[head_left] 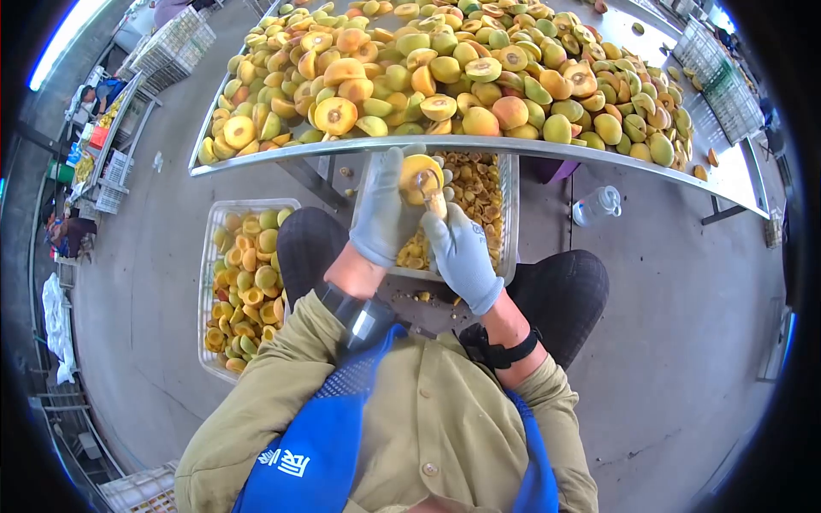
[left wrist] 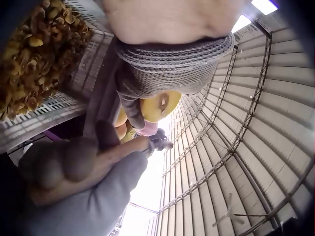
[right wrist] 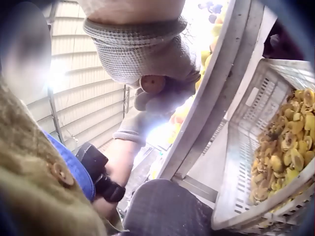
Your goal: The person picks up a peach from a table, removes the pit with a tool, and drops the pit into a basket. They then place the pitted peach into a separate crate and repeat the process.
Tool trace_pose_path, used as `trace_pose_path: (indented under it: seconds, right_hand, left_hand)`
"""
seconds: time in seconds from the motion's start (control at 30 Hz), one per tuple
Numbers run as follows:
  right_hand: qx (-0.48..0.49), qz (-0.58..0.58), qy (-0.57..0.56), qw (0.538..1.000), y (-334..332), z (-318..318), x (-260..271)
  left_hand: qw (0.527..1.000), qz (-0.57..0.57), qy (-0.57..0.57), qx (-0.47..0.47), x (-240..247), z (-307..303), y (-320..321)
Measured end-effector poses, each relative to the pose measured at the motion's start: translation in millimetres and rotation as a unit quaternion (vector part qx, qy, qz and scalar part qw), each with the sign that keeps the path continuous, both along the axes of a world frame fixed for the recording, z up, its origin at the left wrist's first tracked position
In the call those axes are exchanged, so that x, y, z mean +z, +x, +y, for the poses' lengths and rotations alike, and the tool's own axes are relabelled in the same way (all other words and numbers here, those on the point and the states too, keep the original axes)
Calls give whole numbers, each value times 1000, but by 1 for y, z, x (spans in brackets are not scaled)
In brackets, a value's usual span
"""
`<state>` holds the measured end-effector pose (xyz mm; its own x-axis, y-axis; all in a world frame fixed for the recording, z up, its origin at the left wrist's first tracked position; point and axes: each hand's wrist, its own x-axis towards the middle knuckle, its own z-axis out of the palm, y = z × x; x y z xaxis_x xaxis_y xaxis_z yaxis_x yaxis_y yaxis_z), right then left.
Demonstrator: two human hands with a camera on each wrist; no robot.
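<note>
My gloved left hand (head_left: 380, 209) holds a yellow peach half (head_left: 412, 181) with its cut side up, just below the table's front edge. The gloved right hand (head_left: 466, 256) grips a wooden-handled pitting tool (head_left: 437, 205), and its metal end overlaps the middle of the cut face in the head view. In the left wrist view the fingers curl round the wooden handle (left wrist: 115, 156), while the peach half's yellow cut face (left wrist: 161, 105) shows past the other glove. The round butt of the handle (right wrist: 152, 83) pokes out of the fist in the right wrist view.
A metal-edged table (head_left: 479, 144) bears a heap of peach halves (head_left: 410, 73). Below the hands stands a white crate (head_left: 511, 205) of pits and scraps. Another crate (head_left: 206, 291), on the left, holds hollowed halves. A clear plastic jug (head_left: 596, 206) is on the floor at right.
</note>
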<state>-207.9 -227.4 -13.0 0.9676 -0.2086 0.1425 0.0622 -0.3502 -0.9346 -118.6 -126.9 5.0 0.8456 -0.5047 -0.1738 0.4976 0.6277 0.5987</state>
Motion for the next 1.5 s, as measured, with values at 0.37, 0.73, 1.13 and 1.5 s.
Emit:
trace_pose_path:
  seconds: [0.37,0.73,1.13,1.5]
  right_hand:
    - [-6,35,46,998,1,5,11]
    - [-38,-6,-51,998,4,14,2]
    - [15,-15,-24,999,21,10,-20]
    - [-6,12,-77,997,20,14,-27]
  left_hand:
    - [990,-93,70,74,6,-2,-8]
    - [981,-79,125,123,14,-13,-18]
    - [948,-173,208,170,-14,-9,-2]
    - [958,-91,189,196,-12,-16,-8]
